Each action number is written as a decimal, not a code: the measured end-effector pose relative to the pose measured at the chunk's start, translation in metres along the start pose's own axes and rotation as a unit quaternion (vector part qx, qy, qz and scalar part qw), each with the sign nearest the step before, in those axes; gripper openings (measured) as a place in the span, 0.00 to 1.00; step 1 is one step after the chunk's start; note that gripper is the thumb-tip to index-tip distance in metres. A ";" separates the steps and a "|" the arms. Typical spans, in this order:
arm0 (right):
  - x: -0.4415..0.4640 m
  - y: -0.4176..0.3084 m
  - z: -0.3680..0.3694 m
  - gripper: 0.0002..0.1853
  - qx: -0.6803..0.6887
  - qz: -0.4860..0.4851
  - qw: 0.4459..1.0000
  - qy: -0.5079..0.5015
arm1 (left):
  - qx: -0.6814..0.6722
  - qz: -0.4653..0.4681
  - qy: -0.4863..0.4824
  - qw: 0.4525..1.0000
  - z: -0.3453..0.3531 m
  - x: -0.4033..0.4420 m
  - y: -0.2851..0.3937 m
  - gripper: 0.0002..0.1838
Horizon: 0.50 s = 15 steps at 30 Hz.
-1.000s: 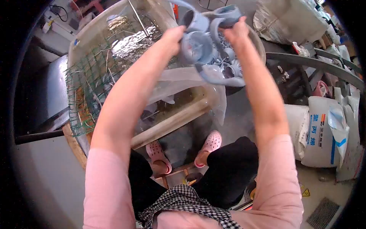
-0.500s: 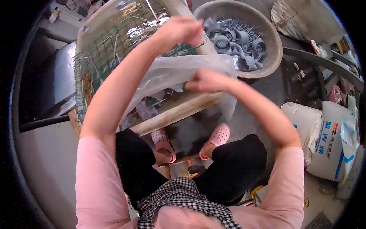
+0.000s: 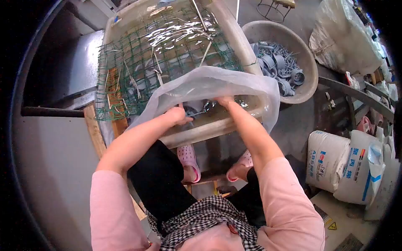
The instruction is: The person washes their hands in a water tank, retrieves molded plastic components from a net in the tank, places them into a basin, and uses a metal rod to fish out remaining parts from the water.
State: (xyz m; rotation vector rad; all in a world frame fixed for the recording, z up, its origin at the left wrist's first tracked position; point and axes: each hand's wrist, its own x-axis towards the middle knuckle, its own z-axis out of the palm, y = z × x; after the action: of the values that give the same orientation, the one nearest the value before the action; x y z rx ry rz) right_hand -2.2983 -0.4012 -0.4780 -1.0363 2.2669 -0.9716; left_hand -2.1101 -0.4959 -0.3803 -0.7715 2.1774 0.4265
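Observation:
My left hand [image 3: 179, 115] is at the near end of a water-filled tub [image 3: 232, 21], its thumb and fingers closed at a grey plastic part [image 3: 194, 106]. To its right, my right hand [image 3: 225, 101] reaches down into the tub; its fingertips are hidden, so its grip does not show. Both arms pass over the near rim, inside a translucent plastic bag [image 3: 234, 77] that arches around the hands. A green mesh [image 3: 167, 54] covers much of the water, and more grey pieces lie blurred beneath it.
Right of the tub stands a round basin [image 3: 312, 62] heaped with grey plastic parts [image 3: 280, 67]. White printed sacks [image 3: 328, 161] rest on the floor at right, near a metal rail [image 3: 356, 90]. A wooden board [image 3: 95, 129] lies along the tub's left side.
Both hands have come down from above the tub to the water inside the bag. The bag's mouth now stands wider around them. The view has shifted, showing more of the tub.

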 end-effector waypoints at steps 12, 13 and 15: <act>-0.005 -0.047 -0.040 0.26 0.086 0.007 0.969 -0.232 | -0.054 0.026 0.071 0.996 0.002 0.008 -0.021 0.62; -0.006 -0.044 -0.043 0.25 0.137 0.050 0.952 -0.269 | -0.074 0.042 0.026 0.996 -0.005 0.005 -0.022 0.63; -0.018 -0.066 -0.064 0.24 0.128 0.027 0.961 -0.244 | -0.094 0.060 -0.018 0.994 -0.004 0.005 -0.022 0.63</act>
State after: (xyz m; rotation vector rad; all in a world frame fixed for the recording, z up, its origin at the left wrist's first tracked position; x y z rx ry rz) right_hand -2.2987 -0.3919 -0.3852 -0.9679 1.7086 -0.8464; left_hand -2.1010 -0.5165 -0.3822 -0.7305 2.1782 0.7092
